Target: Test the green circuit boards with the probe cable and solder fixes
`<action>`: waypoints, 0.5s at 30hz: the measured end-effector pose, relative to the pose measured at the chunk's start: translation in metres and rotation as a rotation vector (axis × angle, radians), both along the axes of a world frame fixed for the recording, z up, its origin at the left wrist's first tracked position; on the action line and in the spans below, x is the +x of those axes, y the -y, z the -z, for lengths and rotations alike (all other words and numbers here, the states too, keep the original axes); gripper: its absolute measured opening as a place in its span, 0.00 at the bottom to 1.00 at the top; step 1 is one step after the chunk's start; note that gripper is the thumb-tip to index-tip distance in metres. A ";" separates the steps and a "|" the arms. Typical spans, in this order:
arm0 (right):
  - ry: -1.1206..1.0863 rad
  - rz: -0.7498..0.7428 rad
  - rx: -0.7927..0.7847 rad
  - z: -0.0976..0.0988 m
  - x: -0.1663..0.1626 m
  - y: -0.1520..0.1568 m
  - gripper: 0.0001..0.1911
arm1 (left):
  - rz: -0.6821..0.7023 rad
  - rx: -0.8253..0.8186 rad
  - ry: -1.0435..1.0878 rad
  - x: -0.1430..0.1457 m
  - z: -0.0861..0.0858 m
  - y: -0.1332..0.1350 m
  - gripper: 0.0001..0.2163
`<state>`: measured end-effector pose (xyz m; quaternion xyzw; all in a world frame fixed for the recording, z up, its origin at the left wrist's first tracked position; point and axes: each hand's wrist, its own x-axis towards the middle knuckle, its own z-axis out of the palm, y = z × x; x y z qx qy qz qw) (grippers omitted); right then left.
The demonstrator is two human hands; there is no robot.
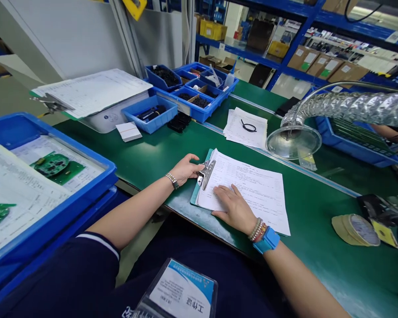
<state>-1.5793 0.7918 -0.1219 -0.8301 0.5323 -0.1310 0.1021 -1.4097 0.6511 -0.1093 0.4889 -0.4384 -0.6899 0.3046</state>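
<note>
A teal clipboard [199,185] lies on the green workbench mat [199,145], holding a printed paper sheet [245,190] under a metal clip [206,174]. My left hand [185,169] curls around the clipboard's edge just beside the clip. My right hand [234,209] rests flat on the sheet's lower part, fingers spread and holding nothing. A blue wristband [267,240] and beaded bracelets circle my right wrist, and a metal watch [171,180] sits on my left.
A blue tray [49,176] with circuit boards and papers stands at the left. Blue bins of black parts [189,95] are at the back. A silver fume-extractor duct [351,108] with its hood [293,142] hangs at the right, above a tape roll [356,229].
</note>
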 end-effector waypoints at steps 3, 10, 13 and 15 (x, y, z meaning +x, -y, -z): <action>0.090 0.026 0.021 -0.013 -0.017 0.021 0.32 | 0.001 0.013 -0.005 0.000 -0.001 -0.001 0.14; 0.255 0.369 0.301 -0.033 -0.058 0.128 0.29 | 0.023 0.015 -0.015 -0.001 0.000 0.000 0.13; 0.257 0.340 0.357 -0.029 -0.054 0.154 0.27 | 0.029 0.017 -0.018 -0.001 0.001 -0.001 0.14; 0.239 0.322 0.408 -0.026 -0.049 0.162 0.25 | 0.026 0.019 -0.018 -0.001 0.001 -0.001 0.15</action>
